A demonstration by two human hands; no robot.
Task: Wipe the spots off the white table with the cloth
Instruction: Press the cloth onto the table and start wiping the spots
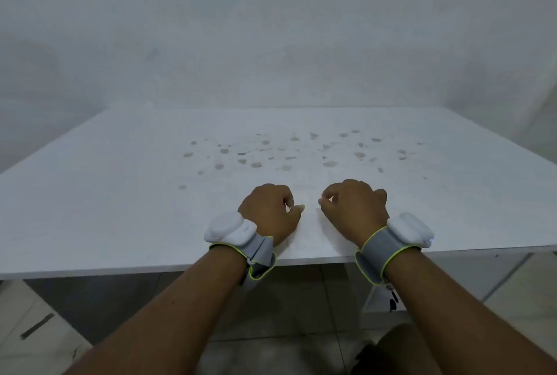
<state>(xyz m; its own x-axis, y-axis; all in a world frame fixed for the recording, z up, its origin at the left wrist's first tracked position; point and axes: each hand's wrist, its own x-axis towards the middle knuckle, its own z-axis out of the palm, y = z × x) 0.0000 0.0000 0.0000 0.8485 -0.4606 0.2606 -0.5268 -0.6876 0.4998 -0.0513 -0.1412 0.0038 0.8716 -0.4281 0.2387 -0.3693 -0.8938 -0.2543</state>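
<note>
The white table (120, 209) carries several grey-brown spots (286, 151) scattered across its middle and right, beyond both hands. My left hand (271, 212) rests near the front edge with its fingers curled under and the thumb pointing right. My right hand (352, 206) rests beside it, about a hand's width away, fingers curled and thumb meeting the forefinger. Nothing shows inside either hand. I cannot make out a cloth; only a faintly paler patch (325, 233) lies on the table between the wrists. Both wrists wear grey bands with white devices.
A pale wall (271, 28) stands right behind the table's far edge and along the right side. Below the front edge I see a tiled floor (286, 299) and a white table leg (376, 299).
</note>
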